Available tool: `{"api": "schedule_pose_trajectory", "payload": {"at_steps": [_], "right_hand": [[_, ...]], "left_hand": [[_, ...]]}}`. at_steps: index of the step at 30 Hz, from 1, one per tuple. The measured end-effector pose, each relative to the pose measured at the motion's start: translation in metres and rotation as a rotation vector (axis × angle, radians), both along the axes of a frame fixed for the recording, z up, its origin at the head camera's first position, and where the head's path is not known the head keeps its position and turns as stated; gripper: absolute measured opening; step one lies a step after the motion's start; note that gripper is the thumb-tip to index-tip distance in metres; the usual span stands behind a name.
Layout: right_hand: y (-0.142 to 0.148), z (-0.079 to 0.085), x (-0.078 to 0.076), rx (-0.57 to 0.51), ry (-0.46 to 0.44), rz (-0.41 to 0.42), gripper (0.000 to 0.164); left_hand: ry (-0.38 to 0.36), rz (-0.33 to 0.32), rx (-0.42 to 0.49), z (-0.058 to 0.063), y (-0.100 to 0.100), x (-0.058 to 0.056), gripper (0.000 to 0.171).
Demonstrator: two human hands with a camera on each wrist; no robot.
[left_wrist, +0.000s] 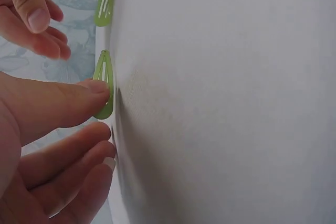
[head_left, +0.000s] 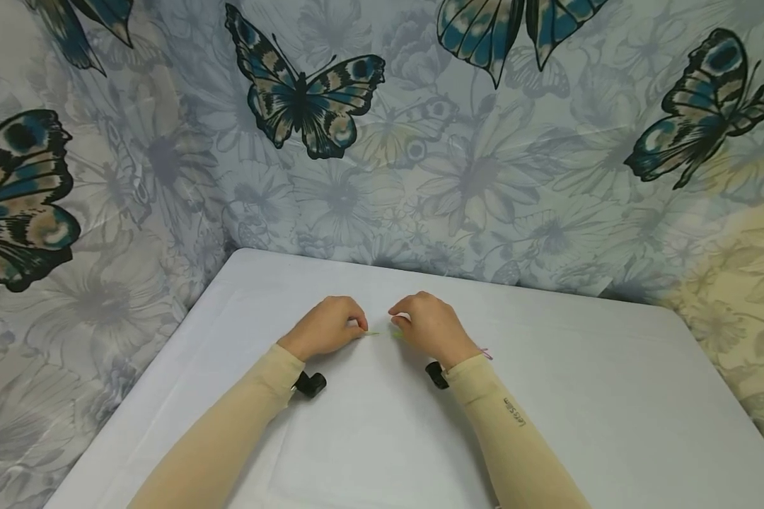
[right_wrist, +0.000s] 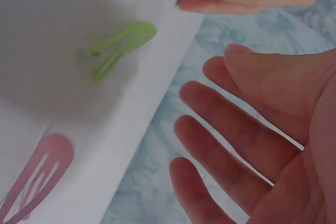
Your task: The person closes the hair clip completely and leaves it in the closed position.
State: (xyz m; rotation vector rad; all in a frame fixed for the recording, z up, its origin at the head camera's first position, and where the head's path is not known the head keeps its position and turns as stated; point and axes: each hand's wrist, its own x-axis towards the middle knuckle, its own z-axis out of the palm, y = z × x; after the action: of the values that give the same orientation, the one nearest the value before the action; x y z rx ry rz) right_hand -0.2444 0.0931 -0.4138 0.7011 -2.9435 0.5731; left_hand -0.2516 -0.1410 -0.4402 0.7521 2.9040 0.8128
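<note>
My left hand (head_left: 326, 329) pinches a green snap hair clip (left_wrist: 103, 103) between thumb and fingers, just at the white tabletop. A second green hair clip (right_wrist: 137, 36) lies on the table near my right hand (head_left: 434, 331), its prongs spread apart at one end. The right hand hovers beside that clip with loosely bent fingers (right_wrist: 231, 135) and nothing between them. In the right wrist view a pink hair clip (right_wrist: 58, 153) lies on the table; in the head view it shows partly behind the right wrist.
A white table (head_left: 369, 438) spreads under both forearms. Butterfly-patterned fabric (head_left: 420, 177) hangs behind it and along the left side. Small black devices (head_left: 310, 385) are strapped beneath the wrists.
</note>
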Motion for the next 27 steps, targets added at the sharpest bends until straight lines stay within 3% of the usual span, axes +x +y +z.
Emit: {"api": "schedule_pose_trajectory", "payload": {"at_steps": [12, 19, 27], "right_hand": [[0.020, -0.004, 0.005, 0.026, -0.047, -0.037, 0.020], [0.024, -0.006, 0.008, 0.029, -0.057, -0.037, 0.020], [0.026, -0.008, 0.009, 0.035, -0.058, -0.045, 0.020]], "left_hand": [[-0.028, 0.008, -0.011, -0.002, 0.004, -0.002, 0.008], [-0.028, 0.021, -0.025, -0.001, 0.005, -0.002, 0.021], [-0.015, -0.016, -0.038, 0.007, 0.025, 0.000, 0.026]]}}
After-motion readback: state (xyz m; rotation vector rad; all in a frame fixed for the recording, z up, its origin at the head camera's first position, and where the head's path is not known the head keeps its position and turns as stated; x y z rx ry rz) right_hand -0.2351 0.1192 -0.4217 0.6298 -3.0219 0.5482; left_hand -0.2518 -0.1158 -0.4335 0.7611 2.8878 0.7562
